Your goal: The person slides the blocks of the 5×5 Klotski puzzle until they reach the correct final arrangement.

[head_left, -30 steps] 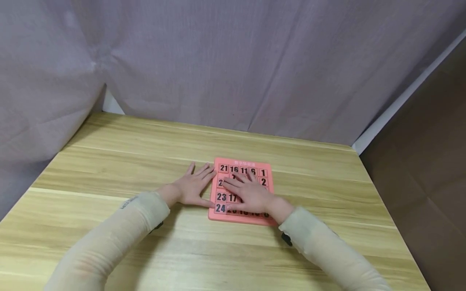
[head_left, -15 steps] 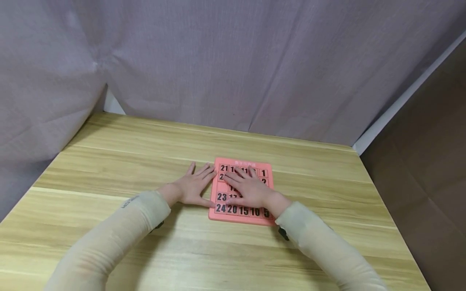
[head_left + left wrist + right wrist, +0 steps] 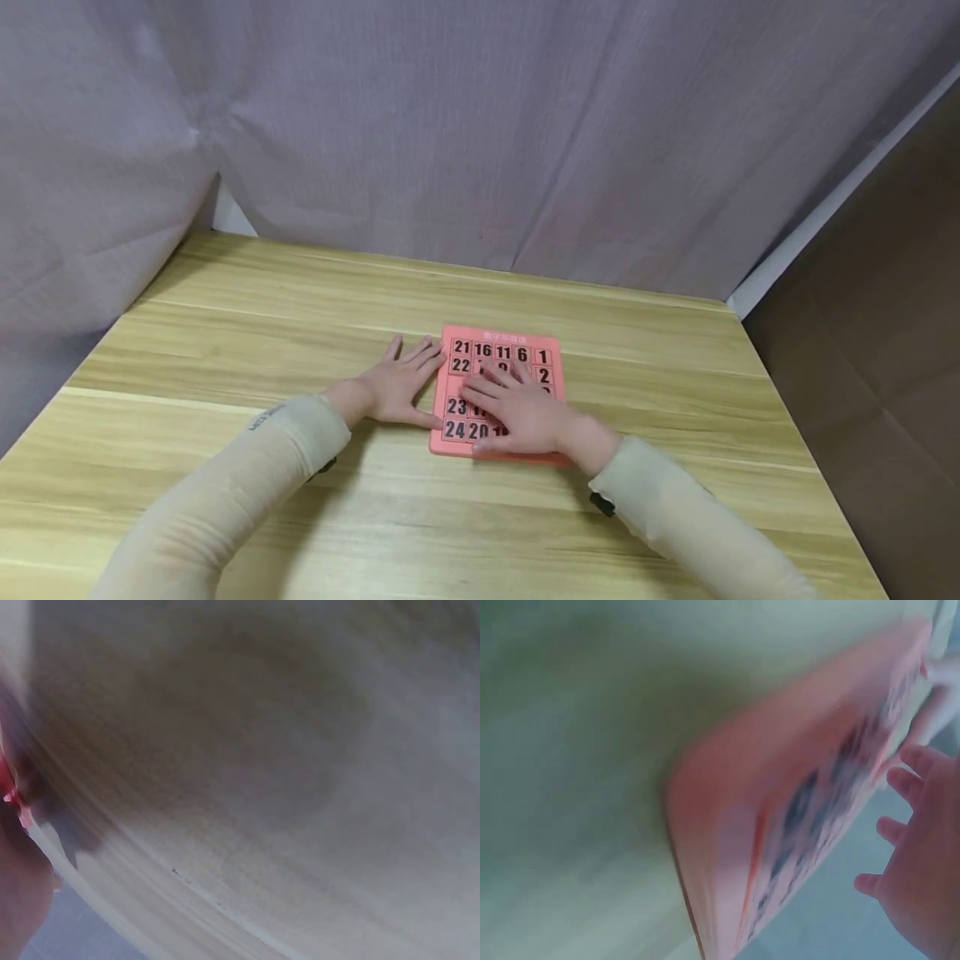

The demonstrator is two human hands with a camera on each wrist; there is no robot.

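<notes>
Now my right fingers [image 3: 487, 390] lie straight and spread on the tiles [image 3: 480, 350] of the puzzle [image 3: 498, 335], pressing down and gripping nothing; the right hand [image 3: 521, 412] covers the puzzle's middle and near right part. My left hand [image 3: 397, 385] lies flat on the surface [image 3: 225, 350] just beside the puzzle's left edge, fingers straight, fingertips touching the frame, holding nothing either. The puzzle itself sits flat on the surface, near its middle.

As far as I can judge, the sorting is far from finished. Along the puzzle's far row I read 21, 16, 11, 6, 1; below that 22 on the left and 2 on the right; 23, then 24 and 20 down the left side. That order runs down the columns, not along the rows, so if rows are the aim, most tiles are left to shift. The rest is hidden under my hand.

Against half a second ago, my right hand has drawn back toward the puzzle's near edge: 16, 11, 6 and 22 now show, while 15, 10 and 5 in the near row are covered. The left hand has stayed put.
</notes>
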